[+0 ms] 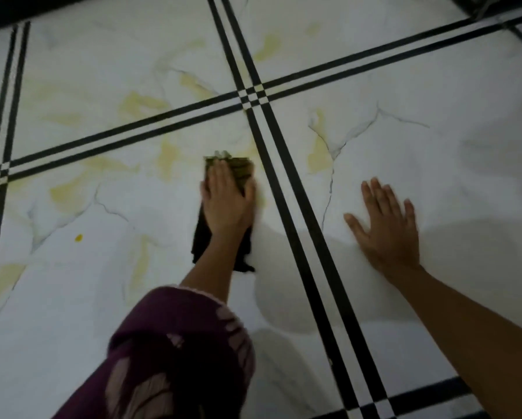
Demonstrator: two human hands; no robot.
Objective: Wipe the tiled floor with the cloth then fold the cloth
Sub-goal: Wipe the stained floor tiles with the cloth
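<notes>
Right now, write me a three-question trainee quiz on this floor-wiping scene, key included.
1. True or false: the right hand holds the cloth.
2. On which side of the double black stripe is the cloth? A) left B) right C) across it
3. Fill in: the small yellow speck lies to the ____ of the cloth.
Key: 1 false, the left hand presses it and the right hand rests flat on the floor; 2 A; 3 left.
</notes>
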